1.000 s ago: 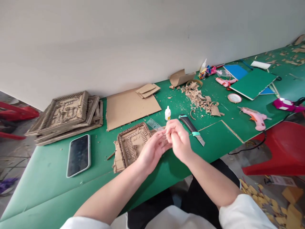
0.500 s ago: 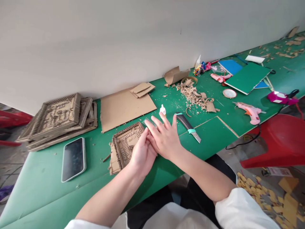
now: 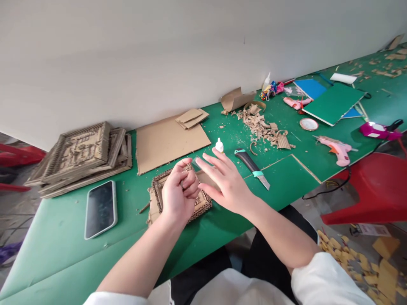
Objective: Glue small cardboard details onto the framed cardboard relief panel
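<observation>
My left hand [image 3: 179,192] is raised over the small framed cardboard relief [image 3: 201,206], its fingers curled in toward the palm with nothing visible in them. My right hand [image 3: 227,183] is open beside it, palm down, fingers stretched out and holding nothing. Both hands cover much of the relief, which lies on ragged cardboard. Just past my right fingertips stands a small white-capped bottle [image 3: 219,145]. To the right of that hand lies a utility knife [image 3: 252,168] with its blade out. Something clear shows near the fingertips; its kind is unclear.
Stacked cardboard reliefs [image 3: 79,152] and a phone [image 3: 101,209] lie left on the green table [image 3: 136,258]. A cardboard sheet [image 3: 168,142] is behind. Cardboard scraps [image 3: 263,131], a tape roll [image 3: 308,123] and a pink glue gun [image 3: 337,149] lie right, near a red stool [image 3: 378,186].
My hands were pressed together and have come apart. The left moved left and curled its fingers; the right stays spread. More of the relief now shows between them.
</observation>
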The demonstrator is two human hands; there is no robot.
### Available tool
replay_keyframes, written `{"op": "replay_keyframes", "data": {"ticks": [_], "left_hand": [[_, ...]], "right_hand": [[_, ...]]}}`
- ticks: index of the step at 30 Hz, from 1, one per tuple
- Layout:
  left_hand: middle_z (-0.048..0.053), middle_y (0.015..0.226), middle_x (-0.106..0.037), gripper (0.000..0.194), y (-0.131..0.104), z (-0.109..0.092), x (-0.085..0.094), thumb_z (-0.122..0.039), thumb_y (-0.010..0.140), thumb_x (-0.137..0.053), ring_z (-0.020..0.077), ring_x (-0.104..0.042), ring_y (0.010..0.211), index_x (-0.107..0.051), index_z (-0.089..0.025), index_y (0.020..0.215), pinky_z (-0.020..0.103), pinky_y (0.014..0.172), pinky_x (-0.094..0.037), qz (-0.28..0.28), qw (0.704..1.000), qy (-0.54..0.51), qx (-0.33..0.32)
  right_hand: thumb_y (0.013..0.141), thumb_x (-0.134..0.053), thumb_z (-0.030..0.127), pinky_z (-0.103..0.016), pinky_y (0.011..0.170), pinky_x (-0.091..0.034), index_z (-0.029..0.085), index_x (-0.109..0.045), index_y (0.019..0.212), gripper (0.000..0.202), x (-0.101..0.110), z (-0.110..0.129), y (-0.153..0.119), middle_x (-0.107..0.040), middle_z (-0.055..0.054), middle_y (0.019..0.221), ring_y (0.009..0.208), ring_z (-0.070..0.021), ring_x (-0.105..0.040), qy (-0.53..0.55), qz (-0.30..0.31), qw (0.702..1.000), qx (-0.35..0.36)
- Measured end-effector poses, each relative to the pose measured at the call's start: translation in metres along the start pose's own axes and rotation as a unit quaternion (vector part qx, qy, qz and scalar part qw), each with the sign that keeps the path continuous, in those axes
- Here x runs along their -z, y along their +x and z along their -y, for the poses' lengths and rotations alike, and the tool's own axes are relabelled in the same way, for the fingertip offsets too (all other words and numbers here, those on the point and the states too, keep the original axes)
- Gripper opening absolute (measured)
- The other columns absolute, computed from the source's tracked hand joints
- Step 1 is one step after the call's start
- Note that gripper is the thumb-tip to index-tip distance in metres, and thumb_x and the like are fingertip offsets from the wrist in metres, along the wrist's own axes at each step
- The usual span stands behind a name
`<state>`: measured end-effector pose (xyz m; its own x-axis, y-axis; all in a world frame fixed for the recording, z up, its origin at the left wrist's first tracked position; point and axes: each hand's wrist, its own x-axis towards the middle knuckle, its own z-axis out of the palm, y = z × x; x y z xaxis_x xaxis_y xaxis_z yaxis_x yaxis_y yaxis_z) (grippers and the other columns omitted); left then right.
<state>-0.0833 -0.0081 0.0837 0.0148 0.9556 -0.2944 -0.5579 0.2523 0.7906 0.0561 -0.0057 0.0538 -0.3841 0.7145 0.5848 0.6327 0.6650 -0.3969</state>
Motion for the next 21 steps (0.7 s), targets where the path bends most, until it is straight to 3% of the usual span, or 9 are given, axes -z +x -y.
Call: {"op": "replay_keyframes", "data": {"ticks": [5,10,15,19,21], "left_hand": [[-0.009,0.054,-0.042,0.027,0.0,0.001,0.003,-0.009,0.066,-0.051,0.0003,-0.02,0.031,-0.053,-0.021,0.09,0.013,0.032,-0.015,0.028,0.998,0.035,-0.04],[-0.008,0.049,-0.036,0.015,0.007,0.006,0.009,-0.005,0.059,-0.048,0.0,-0.022,0.032,-0.049,-0.017,0.068,0.012,0.034,-0.015,0.06,0.997,0.038,-0.032],[-0.008,0.044,-0.029,0.002,0.01,0.002,0.009,-0.016,0.068,-0.05,0.003,-0.023,0.034,-0.05,-0.017,0.066,0.015,0.035,-0.017,0.053,0.999,0.003,0.011],[-0.009,0.041,-0.016,0.025,0.008,0.002,0.007,-0.029,0.076,-0.049,0.0041,-0.017,0.031,-0.041,-0.018,0.055,0.017,0.033,-0.017,0.055,0.998,-0.022,0.022],[-0.01,0.04,-0.017,0.027,0.008,0.004,0.006,-0.03,0.078,-0.051,0.0035,-0.017,0.03,-0.042,-0.018,0.055,0.016,0.031,-0.017,0.054,0.997,-0.032,0.052]], "right_hand": [[0.091,-0.044,0.026,-0.048,0.106,-0.043,0.019,-0.053,0.128,0.038,-0.003,-0.001,0.002,-0.062,-0.009,0.121,0.13,-0.0238,-0.043,0.041,-0.04,0.998,0.008],[0.089,-0.047,0.017,-0.041,0.101,-0.049,0.014,-0.059,0.117,0.031,-0.003,0.001,0.004,-0.068,-0.008,0.109,0.115,-0.0206,-0.054,0.039,-0.1,0.992,0.059],[0.088,-0.046,0.014,-0.041,0.097,-0.051,0.015,-0.06,0.113,0.029,-0.002,-0.001,0.005,-0.07,-0.007,0.103,0.107,-0.0199,-0.057,0.041,-0.119,0.99,0.063],[0.088,-0.046,0.014,-0.04,0.095,-0.052,0.016,-0.061,0.111,0.028,-0.001,0.0,0.005,-0.071,-0.006,0.1,0.103,-0.0192,-0.059,0.044,-0.126,0.989,0.062],[0.088,-0.05,0.016,-0.039,0.096,-0.051,0.013,-0.062,0.109,0.026,-0.001,0.002,0.004,-0.071,-0.007,0.1,0.104,-0.0194,-0.058,0.042,-0.133,0.988,0.073]]}}
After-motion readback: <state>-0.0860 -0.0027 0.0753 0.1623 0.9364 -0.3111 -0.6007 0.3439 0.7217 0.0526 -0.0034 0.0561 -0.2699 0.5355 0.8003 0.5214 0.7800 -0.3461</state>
